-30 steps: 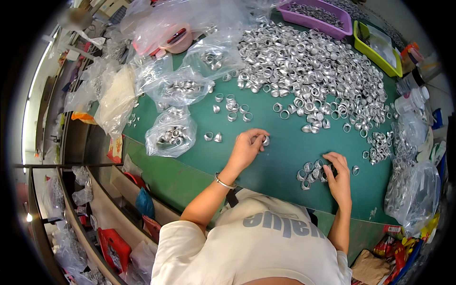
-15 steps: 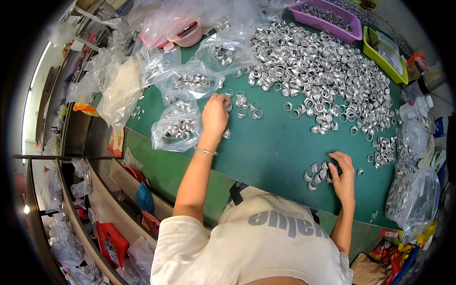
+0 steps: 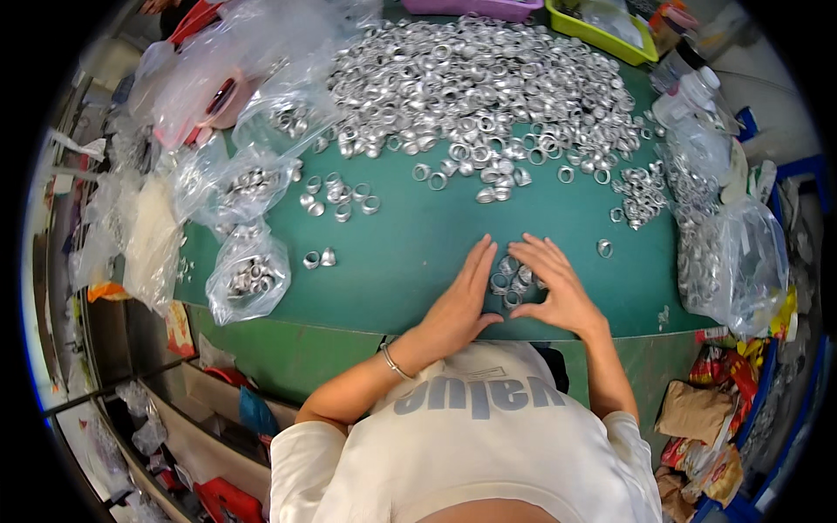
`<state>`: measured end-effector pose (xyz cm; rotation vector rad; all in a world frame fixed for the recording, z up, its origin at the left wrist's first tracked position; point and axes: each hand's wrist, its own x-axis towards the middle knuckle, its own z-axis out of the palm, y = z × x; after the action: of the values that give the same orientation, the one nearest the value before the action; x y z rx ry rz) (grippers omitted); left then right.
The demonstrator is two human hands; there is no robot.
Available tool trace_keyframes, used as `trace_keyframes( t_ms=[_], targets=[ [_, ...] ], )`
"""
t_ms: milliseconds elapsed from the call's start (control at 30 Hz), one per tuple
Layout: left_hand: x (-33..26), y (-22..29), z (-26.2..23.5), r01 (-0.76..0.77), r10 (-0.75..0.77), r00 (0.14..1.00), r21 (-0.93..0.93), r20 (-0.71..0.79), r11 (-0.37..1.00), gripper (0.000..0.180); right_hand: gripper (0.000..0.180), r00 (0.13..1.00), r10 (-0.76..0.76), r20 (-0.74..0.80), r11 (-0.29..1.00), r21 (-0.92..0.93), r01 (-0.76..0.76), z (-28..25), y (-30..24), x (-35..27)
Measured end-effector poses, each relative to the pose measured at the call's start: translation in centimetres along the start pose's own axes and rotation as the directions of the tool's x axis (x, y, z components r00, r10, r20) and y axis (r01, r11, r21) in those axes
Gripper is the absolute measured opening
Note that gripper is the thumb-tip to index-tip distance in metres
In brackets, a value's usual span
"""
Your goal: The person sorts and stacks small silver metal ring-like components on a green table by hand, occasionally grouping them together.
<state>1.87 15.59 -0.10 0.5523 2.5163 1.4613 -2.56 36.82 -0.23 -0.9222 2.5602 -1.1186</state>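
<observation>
Green felt-like covering spreads over the worktop [image 3: 418, 261], and most of its far half is buried under a big heap of silvery metal rings [image 3: 471, 78]. To the person's left lie clear plastic bags [image 3: 248, 275], several already holding rings, and a few loose rings [image 3: 336, 196] sit near them. On the right, another bulging clear bag [image 3: 741, 261] hangs at the worktop's edge, with a small separate cluster of rings [image 3: 641, 192] beside it.

Near the front edge, the left hand [image 3: 458, 305] and the right hand [image 3: 554, 292] lie flat and open, palms down, grasping nothing, fingers angled toward each other so they cup a small clump of rings [image 3: 510, 281] between them. A thin bracelet [image 3: 394, 361] circles the left wrist.

To do this gathering well, I judge the edges of both hands should stay pressed on the cloth so no ring slips under, and they should close evenly from both sides, keeping the clump tight rather than scattering it; the stray ring [image 3: 604, 248] off to the right would need a separate sweep.

Half a second earlier the left hand was stretched far out by the bags and loose rings at the left, while the right hand alone rested on the clump. Now the left hand has come back to meet it.
</observation>
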Motion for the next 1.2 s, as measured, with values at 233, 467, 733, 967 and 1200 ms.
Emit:
trace_keyframes(
  t_ms=[233, 467, 733, 967, 1200],
  targets=[
    [-0.5, -1.2, 2.3, -0.012, -0.017, 0.997, -0.356, -0.078, 0.934, 0.087, 0.058, 0.993, -0.085, -0.080, 0.955, -0.291, 0.058, 3.4, -1.3, 0.2],
    [0.8, 0.3, 0.9, 0.012, -0.073, 0.977, -0.287, -0.202, 0.958, 0.062, 0.035, 0.956, -0.052, -0.290, 0.957, -0.288, -0.035, 3.4, 0.3, -2.3],
    [8.5, 1.5, 5.5, -0.223, 0.223, 0.975, 0.055, -0.006, 0.973, 0.044, 0.035, 0.837, 0.085, -0.540, 0.871, -0.368, -0.325, -2.2, 4.8, -9.7],
    [15.2, 1.4, 10.0, -0.339, 0.310, 0.938, 0.212, 0.156, 0.917, 0.036, 0.039, 0.813, 0.137, -0.565, 0.837, -0.373, -0.401, -4.9, 5.7, -10.7],
    [13.1, 2.8, 7.5, -0.317, 0.317, 0.948, -0.002, 0.012, 0.948, 0.030, 0.028, 0.672, 0.252, -0.696, 0.940, 0.011, -0.340, -5.0, 2.8, -7.7]
  ],
)
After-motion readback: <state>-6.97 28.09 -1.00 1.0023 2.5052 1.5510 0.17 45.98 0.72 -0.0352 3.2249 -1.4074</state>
